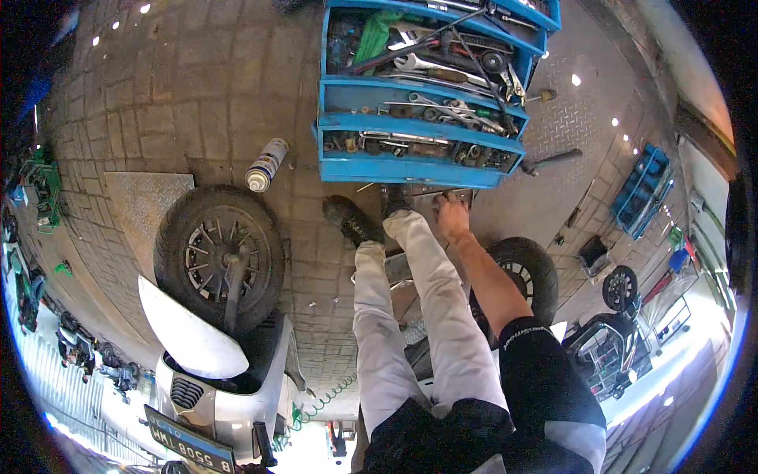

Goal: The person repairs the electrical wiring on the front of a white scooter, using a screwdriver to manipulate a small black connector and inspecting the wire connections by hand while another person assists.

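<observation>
My right hand [452, 218] reaches down just in front of a blue metal toolbox [410, 168], beside my right shoe. Its fingers are bent and closed over a dark flat tray-like piece [422, 192] at the box's near edge. What lies between the fingertips is too small to make out. The toolbox's stepped trays stand spread open. Combination wrenches [442, 67], sockets [403, 142], ratchets and a green cloth [377, 35] fill them. My left hand is not in view.
A spray can [267, 164] lies on the paving left of the toolbox. A motorbike wheel [219, 257] and white bodywork [189, 336] stand at left, another wheel [521, 276] by my right arm. Right of the toolbox lies a dark-handled tool [553, 161]; farther right sits a blue tray [641, 191].
</observation>
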`<state>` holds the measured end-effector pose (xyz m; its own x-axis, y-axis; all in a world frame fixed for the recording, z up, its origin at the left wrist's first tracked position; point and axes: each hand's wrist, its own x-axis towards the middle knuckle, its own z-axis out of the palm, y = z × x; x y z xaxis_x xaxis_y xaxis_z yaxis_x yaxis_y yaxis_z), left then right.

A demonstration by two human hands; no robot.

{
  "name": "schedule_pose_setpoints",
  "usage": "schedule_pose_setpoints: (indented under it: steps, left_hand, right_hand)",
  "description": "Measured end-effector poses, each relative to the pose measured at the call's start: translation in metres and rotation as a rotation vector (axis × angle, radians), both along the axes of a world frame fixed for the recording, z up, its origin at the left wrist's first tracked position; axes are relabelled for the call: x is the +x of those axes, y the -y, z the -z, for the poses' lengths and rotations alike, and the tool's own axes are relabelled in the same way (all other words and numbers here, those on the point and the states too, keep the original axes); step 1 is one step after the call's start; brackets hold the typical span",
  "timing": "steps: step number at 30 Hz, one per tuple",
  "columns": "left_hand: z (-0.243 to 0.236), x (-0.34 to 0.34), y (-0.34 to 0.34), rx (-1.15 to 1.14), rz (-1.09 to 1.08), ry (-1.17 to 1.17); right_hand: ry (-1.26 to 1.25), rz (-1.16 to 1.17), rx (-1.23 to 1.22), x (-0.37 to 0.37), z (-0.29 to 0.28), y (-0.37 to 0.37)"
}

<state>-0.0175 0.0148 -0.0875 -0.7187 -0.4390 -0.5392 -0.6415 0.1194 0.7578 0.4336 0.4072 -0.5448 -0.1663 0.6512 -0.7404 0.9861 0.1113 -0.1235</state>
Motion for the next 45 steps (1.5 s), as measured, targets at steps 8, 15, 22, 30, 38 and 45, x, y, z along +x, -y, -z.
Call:
schedule_pose_setpoints:
  steps: [8, 15, 22, 30, 38, 45]
  left_hand:
    - [0.002, -0.007, 0.004, -0.017, 0.031, 0.004]
    - [0.000, -0.004, 0.015, -0.024, 0.029, -0.004]
    - [-0.004, -0.003, 0.019, -0.042, 0.027, -0.013]
    - [-0.011, 0.000, 0.028, -0.060, 0.020, -0.025]
    - [-0.017, 0.000, 0.029, -0.076, 0.021, -0.039]
    - [-0.038, 0.007, 0.032, -0.079, 0.050, -0.088]
  right_hand:
    - [0.004, 0.074, 0.022, -0.004, 0.017, -0.015]
    - [-0.074, 0.234, -0.080, -0.026, 0.009, -0.036]
    - [-0.113, -0.004, 0.223, -0.049, 0.034, -0.064]
    - [0.082, -0.141, 0.053, -0.049, 0.044, -0.075]
    - [-0.110, -0.257, 0.225, -0.041, 0.045, -0.082]
    - [-1.057, 0.744, -0.335, -0.093, -0.063, -0.084]
